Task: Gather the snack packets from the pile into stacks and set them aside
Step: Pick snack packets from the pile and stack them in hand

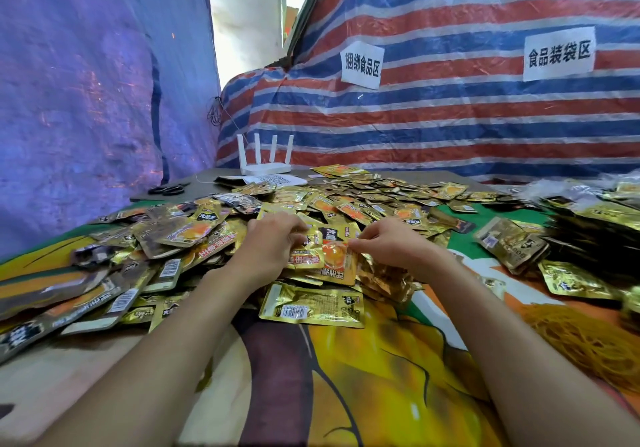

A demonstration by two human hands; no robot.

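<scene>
I see a small bundle of glossy gold-and-orange foil snack packets (329,256) at the near edge of the pile. The left hand (273,245) grips it with curled fingers, and the right hand (391,244) pinches its right edge. At least 1 squared stack (510,244) lies set aside on the right. The sprawling loose heap of packets (194,235) remains, so I judge most of the work is left.
</scene>
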